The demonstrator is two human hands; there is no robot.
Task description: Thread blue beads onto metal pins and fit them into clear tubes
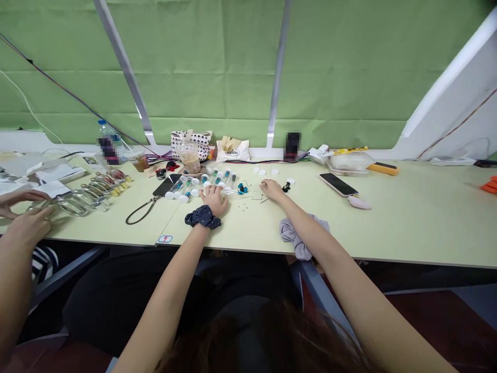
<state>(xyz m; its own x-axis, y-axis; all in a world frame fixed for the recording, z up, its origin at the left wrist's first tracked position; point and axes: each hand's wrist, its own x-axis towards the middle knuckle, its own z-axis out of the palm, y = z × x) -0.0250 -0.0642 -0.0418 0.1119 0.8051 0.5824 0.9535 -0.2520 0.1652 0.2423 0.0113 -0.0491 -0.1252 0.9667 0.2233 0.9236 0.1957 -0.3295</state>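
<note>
On the pale table, my left hand (214, 201) rests beside a group of clear tubes with white caps (183, 199), its fingers near a clear tube that points right. A dark scrunchie (203, 217) circles my left wrist. Blue-green small parts (243, 188) lie between my hands. To their right, my right hand (273, 189) touches the table near thin metal pieces (256, 197), fingertips together; whatever is between them is too small to make out. Black small parts (286, 186) and a white cap (291, 181) sit just right of my right hand.
A phone (338, 184) and a pink oval item (359, 202) lie at the right. A grey cloth (298, 238) sits under my right forearm. A cup (189, 157) and bags stand behind. Another person's hands (31, 223) work at the far left beside clear frames (77, 202).
</note>
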